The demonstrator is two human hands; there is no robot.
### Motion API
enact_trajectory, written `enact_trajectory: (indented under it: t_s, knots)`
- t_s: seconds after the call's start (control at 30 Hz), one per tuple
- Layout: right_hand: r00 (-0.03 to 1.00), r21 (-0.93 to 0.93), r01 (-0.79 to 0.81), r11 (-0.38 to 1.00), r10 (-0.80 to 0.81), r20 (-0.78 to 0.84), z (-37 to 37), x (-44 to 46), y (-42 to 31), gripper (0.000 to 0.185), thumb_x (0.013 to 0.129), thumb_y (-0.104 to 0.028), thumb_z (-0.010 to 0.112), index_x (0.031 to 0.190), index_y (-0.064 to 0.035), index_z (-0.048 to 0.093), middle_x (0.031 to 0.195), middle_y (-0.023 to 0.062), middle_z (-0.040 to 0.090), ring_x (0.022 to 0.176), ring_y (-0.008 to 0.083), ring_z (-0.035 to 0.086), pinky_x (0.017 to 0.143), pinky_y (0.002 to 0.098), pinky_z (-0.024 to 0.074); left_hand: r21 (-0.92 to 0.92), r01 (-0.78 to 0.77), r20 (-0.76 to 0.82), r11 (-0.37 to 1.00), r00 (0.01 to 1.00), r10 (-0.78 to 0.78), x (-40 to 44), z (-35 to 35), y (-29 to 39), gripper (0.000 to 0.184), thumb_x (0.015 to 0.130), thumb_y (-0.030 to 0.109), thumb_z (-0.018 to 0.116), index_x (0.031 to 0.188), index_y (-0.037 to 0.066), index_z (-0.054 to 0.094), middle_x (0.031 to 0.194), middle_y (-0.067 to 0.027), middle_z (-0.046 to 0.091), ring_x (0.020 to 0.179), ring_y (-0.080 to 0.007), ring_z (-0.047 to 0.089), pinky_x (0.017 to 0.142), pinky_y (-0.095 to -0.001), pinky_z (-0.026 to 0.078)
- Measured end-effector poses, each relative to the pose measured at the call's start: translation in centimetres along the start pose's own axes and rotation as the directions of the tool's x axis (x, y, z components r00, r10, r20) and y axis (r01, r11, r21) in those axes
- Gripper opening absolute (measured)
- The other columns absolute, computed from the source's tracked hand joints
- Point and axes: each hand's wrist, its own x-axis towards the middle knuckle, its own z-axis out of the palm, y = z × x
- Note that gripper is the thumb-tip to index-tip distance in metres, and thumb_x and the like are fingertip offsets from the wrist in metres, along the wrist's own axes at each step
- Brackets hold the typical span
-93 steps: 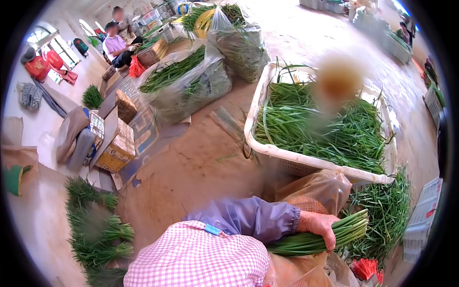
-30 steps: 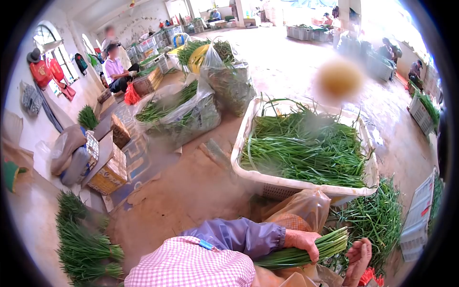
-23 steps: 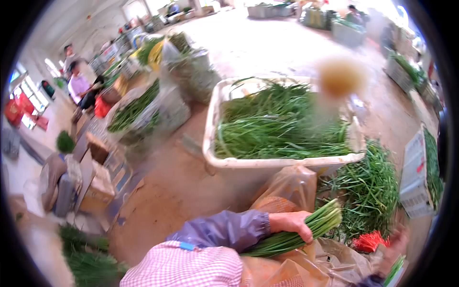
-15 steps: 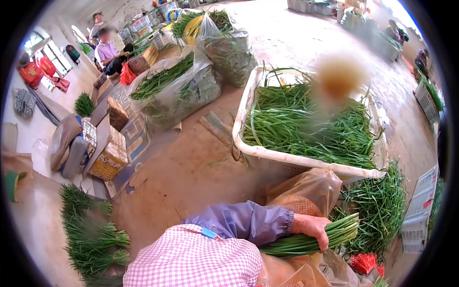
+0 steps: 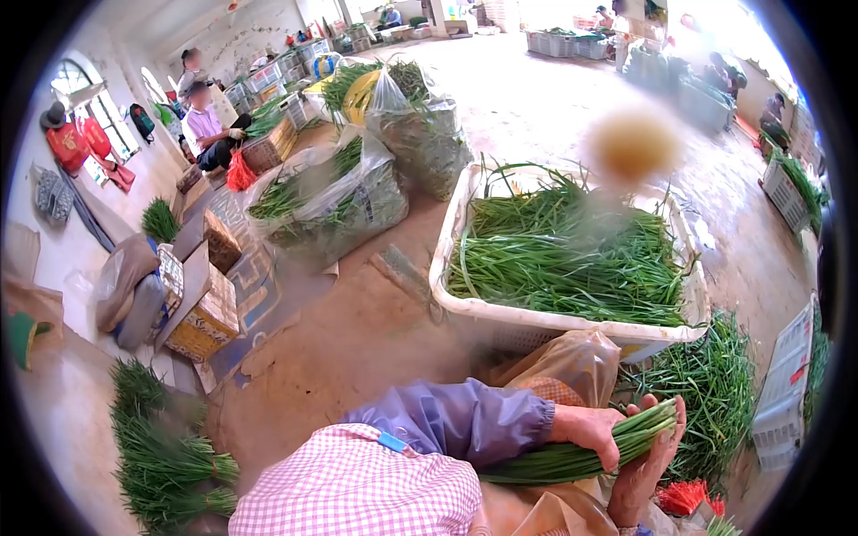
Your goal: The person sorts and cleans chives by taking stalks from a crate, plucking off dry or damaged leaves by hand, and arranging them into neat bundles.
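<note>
My left hand [image 5: 587, 432], in a purple sleeve, is closed round a bunch of long green chives [image 5: 534, 464] above my lap. The cut ends of the bunch point right. At those ends, my right hand [image 5: 645, 466] is raised with its palm against the stalks and its fingers stretched out. Below it lie red ties [image 5: 686, 497]. Just beyond my hands, a heap of loose chives [image 5: 706, 393] lies on the floor beside a white crate [image 5: 572, 314] filled with more chives.
Tied chive bunches [image 5: 170, 447] lie on the floor at the left. Clear plastic bags [image 5: 344, 210] of greens stand ahead, near cardboard-sided boxes [image 5: 204, 326]. A white crate [image 5: 779, 393] stands at the right. A person in pink [image 5: 204, 125] sits at the back left.
My right hand has come into view from below and now meets the ends of the bunch. My left hand keeps its hold. The view has tilted up slightly.
</note>
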Motion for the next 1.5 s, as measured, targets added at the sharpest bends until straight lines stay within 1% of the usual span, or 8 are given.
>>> enact_trajectory:
  t_s: [0.33,0.47,0.77,0.87,0.97,1.13,1.23,1.5]
  knots:
    - [0.959,-0.358,0.203,0.911,-0.258,-0.113,-2.1,4.3,-4.9,0.049,0.083,-0.007,0.063,0.126,0.0002,0.041,0.08,0.0029,0.055,0.072,0.0126,0.058,0.075,0.0252,0.047,0.612,-0.223,-0.085,0.759,0.936,0.343,4.2,4.0,5.5,0.053,0.056,0.013,0.071,0.099,-0.008,0.051,0.089,-0.0221,0.061,0.09,-0.0349,0.06,0.075,-0.0375,0.05]
    - [0.893,-0.315,0.416,0.853,-0.449,-0.036,-6.5,7.0,-10.4,0.049,0.088,-0.008,0.057,0.131,0.0022,0.037,0.081,0.0031,0.05,0.073,0.0115,0.051,0.077,0.028,0.0447,0.697,-0.344,0.057,0.629,0.901,0.43,6.4,4.5,7.9,0.084,0.057,0.016,0.075,0.126,-0.003,0.032,0.091,-0.0244,0.061,0.091,-0.0395,0.061,0.077,-0.0428,0.049]
    - [0.645,-0.648,0.528,0.549,-0.755,-0.114,-11.0,4.8,-17.5,0.043,0.081,-0.005,0.065,0.121,-0.0007,0.05,0.086,0.0062,0.06,0.07,0.0148,0.062,0.064,0.0265,0.0515,0.995,-0.072,0.078,0.063,0.993,-0.09,4.3,-1.0,7.6,0.059,0.07,0.027,0.071,0.117,-0.003,0.053,0.102,-0.0234,0.061,0.095,-0.0376,0.059,0.085,-0.0435,0.048]
    - [0.726,-0.457,0.595,0.662,-0.686,-0.049,-9.8,4.6,-14.4,0.038,0.08,-0.004,0.065,0.116,-0.0019,0.054,0.085,0.0068,0.06,0.065,0.0155,0.063,0.059,0.0289,0.0549,0.972,-0.158,0.113,0.173,0.963,0.246,5.9,-1.2,11.7,0.047,0.074,0.022,0.073,0.113,-0.001,0.059,0.111,-0.016,0.064,0.1,-0.0265,0.063,0.087,-0.0351,0.05]
    - [0.825,-0.388,0.557,0.734,-0.54,0.163,-9.6,5.2,-12.6,0.042,0.087,-0.014,0.06,0.125,-0.002,0.047,0.091,0.0098,0.058,0.075,0.0181,0.06,0.064,0.0287,0.0532,0.692,-0.389,0.221,0.608,0.916,0.333,7.6,0.6,14.3,0.073,0.079,0.04,0.071,0.133,0.001,0.044,0.124,-0.0197,0.055,0.116,-0.026,0.053,0.099,-0.0397,0.042]
    - [0.886,-0.394,0.385,0.835,-0.454,-0.098,-5.8,5.3,-11.3,0.047,0.077,0.0,0.06,0.123,-0.0021,0.048,0.087,0.0078,0.058,0.069,0.015,0.06,0.066,0.0258,0.0522,0.226,-0.335,0.254,0.915,0.927,0.277,10.5,4.5,9.7,0.092,0.08,0.048,0.067,0.144,0.002,0.021,0.116,-0.0061,0.051,0.104,-0.014,0.053,0.09,-0.0295,0.045]
    - [0.942,-0.295,0.303,0.906,-0.331,-0.049,-6.8,5.7,-10.4,0.044,0.077,-0.005,0.071,0.115,-0.0052,0.05,0.084,0.0044,0.06,0.077,0.014,0.062,0.071,0.029,0.052,0.039,-0.328,0.216,0.944,0.925,0.312,11.5,4.6,7.1,0.086,0.074,0.046,0.073,0.135,0.003,0.032,0.111,-0.0083,0.055,0.095,-0.0142,0.058,0.08,-0.0275,0.05]
    - [0.804,-0.751,0.429,0.502,-0.591,0.065,-5.0,7.6,-7.9,0.018,0.076,-0.011,0.066,0.09,-0.0005,0.061,0.071,0.0023,0.057,0.067,0.0074,0.053,0.061,0.0265,0.0465,-0.08,-0.121,0.152,0.989,0.979,0.132,10.5,2.6,4.6,0.057,0.07,0.016,0.074,0.118,-0.002,0.048,0.092,-0.0084,0.059,0.082,-0.0163,0.061,0.07,-0.0294,0.053]
